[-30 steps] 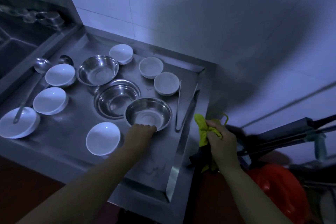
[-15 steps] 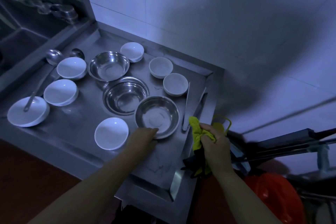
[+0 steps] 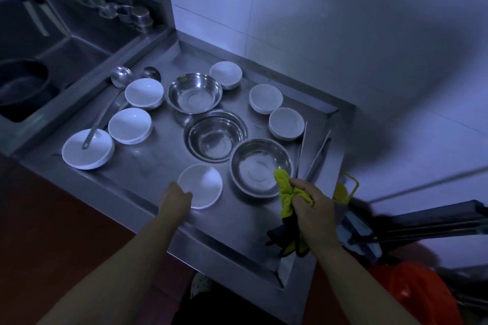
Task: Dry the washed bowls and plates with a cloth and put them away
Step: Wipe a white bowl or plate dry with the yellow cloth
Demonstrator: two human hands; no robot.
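1. Presently the left hand (image 3: 176, 199) touches the near rim of a white bowl (image 3: 200, 186) at the front of the steel drainboard (image 3: 232, 229); whether its fingers grip the rim, I cannot tell. The right hand (image 3: 309, 204) clenches a yellow-green cloth (image 3: 286, 194) just beside a steel bowl (image 3: 261, 166).
2. Risk: the bowl sits near the front lip; a wet rim could slip from a one-handed lift and drop to the floor.
3. Risk: the dangling cloth could snag the tongs (image 3: 314, 155) beside the steel bowl.
4. Surface: more white and steel bowls stand spread over the drainboard, apart from one another; a ladle (image 3: 105, 113) rests on one bowl.
5. Room: dim, with a tiled wall (image 3: 343, 34) behind and a sink (image 3: 39, 60) at left.
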